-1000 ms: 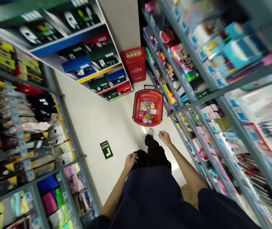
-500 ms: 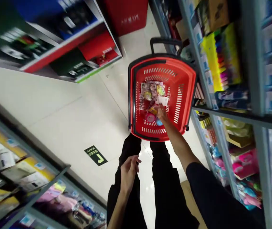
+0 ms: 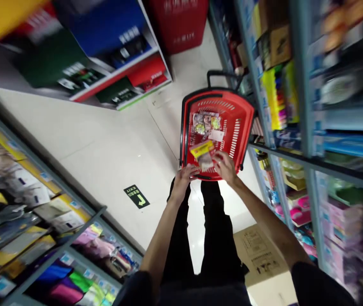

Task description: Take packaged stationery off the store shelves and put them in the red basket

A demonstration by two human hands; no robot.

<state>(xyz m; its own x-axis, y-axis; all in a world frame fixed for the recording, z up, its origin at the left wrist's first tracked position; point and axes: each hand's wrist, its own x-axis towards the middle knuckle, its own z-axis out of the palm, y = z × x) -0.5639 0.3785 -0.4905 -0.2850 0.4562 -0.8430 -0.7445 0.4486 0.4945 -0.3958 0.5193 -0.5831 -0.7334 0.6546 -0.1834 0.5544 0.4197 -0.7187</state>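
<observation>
My right hand (image 3: pixel 226 168) and left hand (image 3: pixel 183 183) were over the near rim of a red plastic shopping basket (image 3: pixel 182 127), which stood on the tiled floor (image 3: pixel 105 161) in front of my legs. A yellow-topped packet (image 3: pixel 202 149) lay just above the basket's interior, between my hands. My right fingers (image 3: pixel 219 158) were narrowed on its right edge. My left fingers (image 3: pixel 191 172) were curled close to its lower end, but I could not tell whether they were gripping it.

With so light a hold, the packet could have slipped and landed on the rim or the floor. The clear wrapping looked thin and possibly slick, which would have made that likelier. Catching it on the rim could also have tipped the basket or knocked the small packets (image 3: pixel 205 123) inside out of place. A careless swing of my right arm could have brushed the crowded shelf (image 3: pixel 262 97) beside the basket and pulled goods down.
</observation>
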